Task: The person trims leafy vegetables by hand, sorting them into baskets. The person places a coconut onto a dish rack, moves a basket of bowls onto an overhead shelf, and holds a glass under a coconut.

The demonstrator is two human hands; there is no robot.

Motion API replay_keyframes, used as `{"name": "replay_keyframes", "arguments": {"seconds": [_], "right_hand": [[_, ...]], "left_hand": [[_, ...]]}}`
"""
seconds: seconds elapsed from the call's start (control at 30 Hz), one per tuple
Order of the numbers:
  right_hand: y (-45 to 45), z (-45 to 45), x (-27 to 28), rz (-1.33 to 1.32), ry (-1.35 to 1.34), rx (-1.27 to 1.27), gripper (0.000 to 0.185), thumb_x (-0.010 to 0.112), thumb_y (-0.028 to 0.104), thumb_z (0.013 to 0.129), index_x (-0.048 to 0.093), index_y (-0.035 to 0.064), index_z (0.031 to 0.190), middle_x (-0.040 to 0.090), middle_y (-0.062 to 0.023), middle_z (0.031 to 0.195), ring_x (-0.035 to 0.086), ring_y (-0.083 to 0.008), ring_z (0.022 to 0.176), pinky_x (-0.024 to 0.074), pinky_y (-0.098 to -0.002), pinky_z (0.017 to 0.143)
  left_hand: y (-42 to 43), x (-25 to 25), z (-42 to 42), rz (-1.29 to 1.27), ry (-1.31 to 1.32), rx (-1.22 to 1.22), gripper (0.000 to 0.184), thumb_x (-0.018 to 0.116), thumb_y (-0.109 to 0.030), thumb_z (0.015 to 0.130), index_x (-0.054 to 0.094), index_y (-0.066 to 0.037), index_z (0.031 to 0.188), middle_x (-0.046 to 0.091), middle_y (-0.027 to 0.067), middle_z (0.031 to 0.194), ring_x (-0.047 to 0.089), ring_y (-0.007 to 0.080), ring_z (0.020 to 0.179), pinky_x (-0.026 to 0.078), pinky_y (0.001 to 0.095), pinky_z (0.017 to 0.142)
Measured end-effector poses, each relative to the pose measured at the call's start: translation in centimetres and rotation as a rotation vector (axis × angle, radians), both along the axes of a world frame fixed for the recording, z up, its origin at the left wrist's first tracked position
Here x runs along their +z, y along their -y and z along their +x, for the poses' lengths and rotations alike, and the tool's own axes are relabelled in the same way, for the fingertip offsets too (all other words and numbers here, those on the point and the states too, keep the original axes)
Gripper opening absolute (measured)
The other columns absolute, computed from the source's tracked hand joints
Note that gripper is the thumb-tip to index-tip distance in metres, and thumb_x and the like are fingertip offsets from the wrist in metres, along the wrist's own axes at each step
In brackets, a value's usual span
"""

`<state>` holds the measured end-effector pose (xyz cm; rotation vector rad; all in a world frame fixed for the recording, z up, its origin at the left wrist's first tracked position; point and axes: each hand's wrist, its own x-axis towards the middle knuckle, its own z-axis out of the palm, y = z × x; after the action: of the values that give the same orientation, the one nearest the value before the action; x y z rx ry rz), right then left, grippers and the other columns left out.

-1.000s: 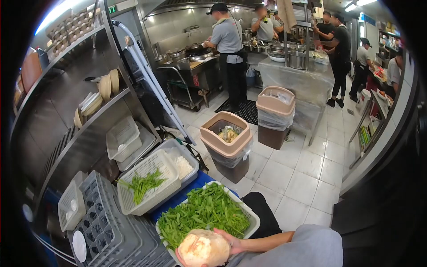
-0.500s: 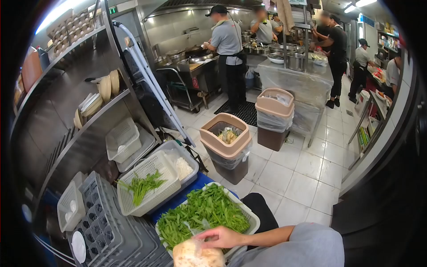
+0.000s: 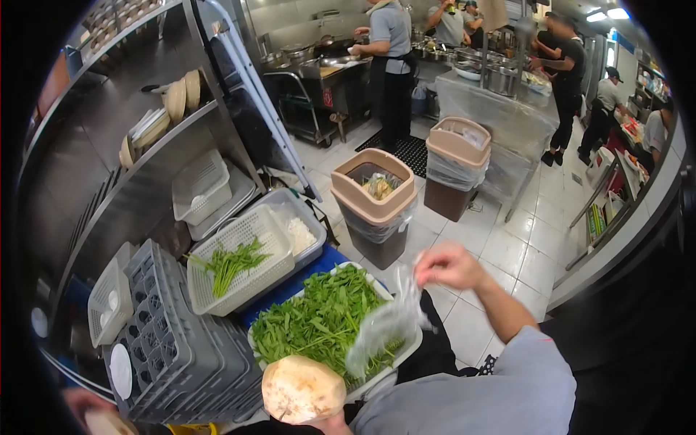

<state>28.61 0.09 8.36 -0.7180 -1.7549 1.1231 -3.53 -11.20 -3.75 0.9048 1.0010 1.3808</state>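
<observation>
While the left hand (image 3: 335,423) cups a large, pale, round root vegetable (image 3: 304,389) from below, gripping its underside at the bottom edge of the view, the right hand (image 3: 449,267) is raised well apart from it, thumb and fingers pinched on a clear plastic bag (image 3: 388,330). The bag hangs limp, its lower part over the right side of a pale tray (image 3: 415,344) heaped with leafy greens (image 3: 312,312). The root vegetable sits at the tray's near edge, in front of the leaves. At the lower left corner, another person's hand (image 3: 85,400), blurred and partly cut off, is beside a pale object too indistinct to name.

Left of the greens stands a stack of grey crates (image 3: 210,366) with round openings. Just behind, a white perforated basket (image 3: 254,286) holds a small bunch of green stems (image 3: 230,268); it overlaps a tub (image 3: 308,210) with white contents. A metal rack (image 3: 148,163) rises on the left, bowls (image 3: 174,98) on one shelf.

Farther off, two lined bins (image 3: 377,243) stand on white floor tiles, the nearer one containing scraps. Beyond them are a plastic-draped table (image 3: 471,101) and, at the back, several people (image 3: 391,32) working in the kitchen.
</observation>
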Motion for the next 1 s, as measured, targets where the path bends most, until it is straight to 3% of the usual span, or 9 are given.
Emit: {"name": "replay_keyframes", "arguments": {"seconds": [0.17, 0.33, 0.47, 0.57, 0.63, 0.7, 0.8, 0.87, 1.0], "right_hand": [[-7.1, 10.0, -8.1, -0.047, 1.241, -0.186, 0.019, 0.072, 0.027, 0.083, 0.073, 0.0090, 0.091, 0.069, -0.0138, 0.094, 0.067, -0.0287, 0.086, 0.0534, -0.0419, 0.075], [-9.3, 19.4, -15.8, -0.211, 1.697, -0.439, 0.025, 0.078, 0.029, 0.075, 0.076, 0.0140, 0.094, 0.067, -0.0151, 0.105, 0.067, -0.0339, 0.096, 0.0557, -0.0439, 0.080], [-10.3, 20.7, -17.0, -0.309, 1.695, -0.502, 0.025, 0.078, 0.027, 0.073, 0.076, 0.0140, 0.095, 0.064, -0.0150, 0.113, 0.066, -0.0354, 0.097, 0.0558, -0.0443, 0.081], [-11.7, 20.8, -18.2, -0.441, 1.448, -0.441, 0.024, 0.079, 0.026, 0.072, 0.075, 0.0116, 0.091, 0.061, -0.0151, 0.115, 0.066, -0.0363, 0.095, 0.0552, -0.0463, 0.080], [-11.7, 19.3, -20.7, -0.107, 1.385, -0.653, 0.018, 0.078, 0.023, 0.073, 0.075, 0.0123, 0.087, 0.061, -0.0146, 0.107, 0.065, -0.0357, 0.092, 0.0545, -0.0488, 0.077], [-10.6, 15.8, -18.9, 0.072, 1.228, -0.636, 0.012, 0.077, 0.016, 0.074, 0.073, 0.0105, 0.083, 0.060, -0.0134, 0.098, 0.065, -0.0307, 0.088, 0.0535, -0.0424, 0.075], [-11.7, 13.1, -18.2, 0.036, 0.844, -0.458, 0.011, 0.076, 0.010, 0.078, 0.072, 0.0058, 0.087, 0.065, -0.0105, 0.095, 0.067, -0.0236, 0.080, 0.0546, -0.0368, 0.073], [-12.6, 11.9, -15.8, -0.546, 0.354, -0.071, 0.011, 0.073, 0.006, 0.081, 0.072, 0.0028, 0.092, 0.071, -0.0079, 0.091, 0.067, -0.0161, 0.076, 0.0551, -0.0309, 0.070], [-19.3, 16.2, -17.8, -0.553, 0.555, 0.091, 0.015, 0.071, 0.008, 0.082, 0.074, 0.0039, 0.096, 0.073, -0.0055, 0.087, 0.067, -0.0119, 0.074, 0.0553, -0.0287, 0.067]], "left_hand": [[-0.5, 0.4, 0.0, -0.014, 0.010, 0.004, 0.119, 0.084, -0.057, 0.064, 0.021, -0.008, 0.152, 0.040, 0.0131, 0.147, 0.043, 0.0308, 0.134, 0.041, 0.0474, 0.109], [-1.7, 0.2, 0.4, -0.032, 0.011, 0.018, 0.118, 0.083, -0.058, 0.064, 0.022, -0.008, 0.152, 0.040, 0.0130, 0.147, 0.043, 0.0309, 0.134, 0.041, 0.0475, 0.109], [-2.6, 0.4, 0.9, -0.056, 0.018, 0.045, 0.118, 0.083, -0.059, 0.065, 0.022, -0.008, 0.152, 0.040, 0.0129, 0.148, 0.043, 0.0310, 0.134, 0.041, 0.0477, 0.109], [-3.8, 0.3, 2.1, -0.062, 0.018, 0.038, 0.118, 0.082, -0.060, 0.065, 0.022, -0.008, 0.152, 0.040, 0.0128, 0.148, 0.043, 0.0310, 0.134, 0.041, 0.0478, 0.109], [-5.0, 0.7, 2.3, -0.069, 0.034, 0.070, 0.117, 0.082, -0.061, 0.065, 0.022, -0.008, 0.152, 0.040, 0.0128, 0.148, 0.043, 0.0311, 0.134, 0.041, 0.0478, 0.109], [-6.1, 0.7, 3.1, -0.087, 0.039, 0.091, 0.117, 0.081, -0.061, 0.065, 0.022, -0.008, 0.152, 0.040, 0.0127, 0.148, 0.043, 0.0311, 0.134, 0.041, 0.0479, 0.109], [-7.6, 0.9, 4.1, -0.112, 0.035, 0.116, 0.117, 0.081, -0.062, 0.066, 0.023, -0.008, 0.152, 0.040, 0.0127, 0.148, 0.043, 0.0312, 0.134, 0.041, 0.0480, 0.109], [-8.6, 1.0, 4.9, -0.126, 0.027, 0.133, 0.117, 0.080, -0.063, 0.066, 0.023, -0.008, 0.152, 0.040, 0.0126, 0.148, 0.043, 0.0312, 0.134, 0.041, 0.0481, 0.109], [-10.5, 1.3, 6.1, -0.148, 0.015, 0.157, 0.117, 0.080, -0.064, 0.066, 0.023, -0.009, 0.152, 0.040, 0.0126, 0.148, 0.043, 0.0313, 0.134, 0.041, 0.0482, 0.110]]}}
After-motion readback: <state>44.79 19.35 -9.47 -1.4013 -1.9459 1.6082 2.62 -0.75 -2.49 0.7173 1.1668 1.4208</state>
